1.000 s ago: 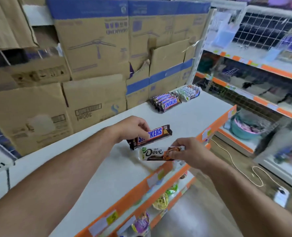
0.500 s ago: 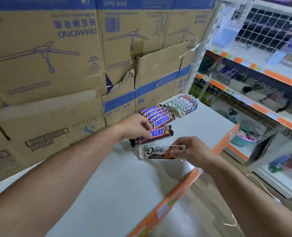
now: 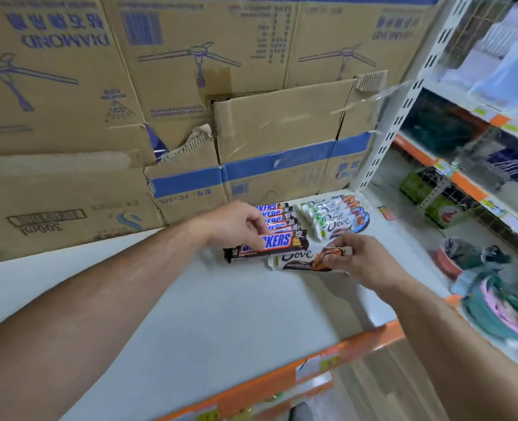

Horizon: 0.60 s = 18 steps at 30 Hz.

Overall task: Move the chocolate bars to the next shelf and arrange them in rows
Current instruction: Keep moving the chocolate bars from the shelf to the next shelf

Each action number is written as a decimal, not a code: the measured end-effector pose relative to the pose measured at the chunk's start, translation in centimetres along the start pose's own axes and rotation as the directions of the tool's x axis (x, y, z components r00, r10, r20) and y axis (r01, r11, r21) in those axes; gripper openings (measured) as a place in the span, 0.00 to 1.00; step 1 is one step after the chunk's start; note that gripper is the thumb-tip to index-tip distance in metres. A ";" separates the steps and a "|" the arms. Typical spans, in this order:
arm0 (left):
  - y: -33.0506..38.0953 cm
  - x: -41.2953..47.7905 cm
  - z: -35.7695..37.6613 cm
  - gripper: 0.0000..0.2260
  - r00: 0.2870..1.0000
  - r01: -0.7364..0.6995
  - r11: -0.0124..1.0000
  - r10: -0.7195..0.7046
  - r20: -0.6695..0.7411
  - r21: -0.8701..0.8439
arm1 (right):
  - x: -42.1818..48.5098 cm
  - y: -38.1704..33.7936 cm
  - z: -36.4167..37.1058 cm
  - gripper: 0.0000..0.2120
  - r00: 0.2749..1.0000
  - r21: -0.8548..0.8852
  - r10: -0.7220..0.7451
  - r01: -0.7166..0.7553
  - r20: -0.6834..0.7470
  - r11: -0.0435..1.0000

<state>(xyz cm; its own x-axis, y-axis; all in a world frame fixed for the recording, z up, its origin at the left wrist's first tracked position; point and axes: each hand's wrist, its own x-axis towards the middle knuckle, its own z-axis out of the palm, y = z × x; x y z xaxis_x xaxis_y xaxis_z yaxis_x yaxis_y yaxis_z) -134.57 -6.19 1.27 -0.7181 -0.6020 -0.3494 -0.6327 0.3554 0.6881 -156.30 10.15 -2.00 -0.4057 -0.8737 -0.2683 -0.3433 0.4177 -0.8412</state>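
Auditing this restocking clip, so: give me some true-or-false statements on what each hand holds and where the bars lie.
1. The left hand holds a Snickers bar. True.
2. The right hand holds a Snickers bar. False: it pinches a Dove bar.
3. On the shelf, the Snickers row lies left of the Dove row. True.
4. Both rows lie at the shelf's front edge. False: they lie at the back, by the cardboard boxes.

Bright even light, soft shadows, blurred edges (wide-angle bending), mild glare
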 end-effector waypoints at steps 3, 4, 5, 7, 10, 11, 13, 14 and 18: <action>1.6 0.3 1.7 0.07 0.998 0.062 0.998 -0.062 -0.022 -0.021 | 2.3 1.5 -3.5 0.06 0.998 -0.083 -0.061 0.059 -0.025 0.995; 2.0 0.4 2.4 0.07 0.996 0.083 0.996 -0.084 -0.035 -0.027 | 3.0 1.8 -4.4 0.06 0.996 -0.106 -0.086 0.082 -0.037 0.991; 2.3 0.5 3.0 0.07 0.993 0.105 0.994 -0.107 -0.053 -0.038 | 3.7 2.1 -5.1 0.05 0.992 -0.116 -0.111 0.104 -0.052 0.988; 2.9 0.4 4.1 0.07 0.985 0.146 0.987 -0.151 -0.081 -0.069 | 5.0 2.8 -6.2 0.05 0.985 -0.162 -0.139 0.121 -0.102 0.979; 3.9 0.3 5.5 0.08 0.975 0.194 0.977 -0.202 -0.094 -0.086 | 6.3 3.7 -7.1 0.07 0.977 -0.271 -0.166 0.124 -0.137 0.955; 4.1 0.2 5.7 0.08 0.972 0.206 0.975 -0.213 -0.095 -0.084 | 6.4 3.8 -7.2 0.07 0.973 -0.305 -0.179 0.128 -0.146 0.944; 4.6 0.1 6.1 0.08 0.965 0.232 0.969 -0.240 -0.101 -0.087 | 6.6 4.2 -7.4 0.09 0.959 -0.350 -0.219 0.146 -0.178 0.925; 4.8 0.1 6.2 0.08 0.961 0.247 0.965 -0.256 -0.109 -0.090 | 6.6 4.4 -7.4 0.10 0.953 -0.358 -0.235 0.155 -0.189 0.921; 5.4 0.1 6.4 0.09 0.947 0.276 0.957 -0.287 -0.144 -0.095 | 6.8 5.0 -7.2 0.13 0.941 -0.352 -0.241 0.148 -0.238 0.924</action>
<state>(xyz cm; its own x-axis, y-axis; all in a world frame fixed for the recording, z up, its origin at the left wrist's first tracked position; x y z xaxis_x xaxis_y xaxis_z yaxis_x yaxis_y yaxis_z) -139.95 0.27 0.89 -0.4564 -0.7752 -0.4369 -0.7756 0.1060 0.6222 -166.85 8.10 -4.64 -0.5005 -0.8635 0.0622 -0.6757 0.3447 -0.6516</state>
